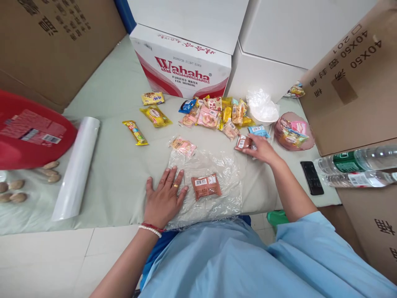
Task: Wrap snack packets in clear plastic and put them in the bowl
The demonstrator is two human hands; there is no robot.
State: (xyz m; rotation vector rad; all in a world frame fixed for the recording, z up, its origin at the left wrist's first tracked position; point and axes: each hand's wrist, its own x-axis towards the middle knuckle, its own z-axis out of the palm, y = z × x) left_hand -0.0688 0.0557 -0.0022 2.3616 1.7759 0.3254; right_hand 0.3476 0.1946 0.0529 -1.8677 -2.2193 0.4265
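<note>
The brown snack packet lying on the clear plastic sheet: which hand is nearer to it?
Left. The left hand lies flat on the plastic sheet just beside the brown snack packet; the right hand is farther up the table, touching another brown packet.

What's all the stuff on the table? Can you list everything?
clear plastic sheet: one, see-through, table front
brown snack packet: one, on the sheet
second brown packet: one, at right fingertips
snack pile: many, yellow, pink, blue, table middle
plastic roll: one, white, left
Wahaha box: one, white-red, back
water bottles: two, clear, right
phone: one, black, right
left hand: flat on sheet edge
right hand: touching second brown packet
</note>
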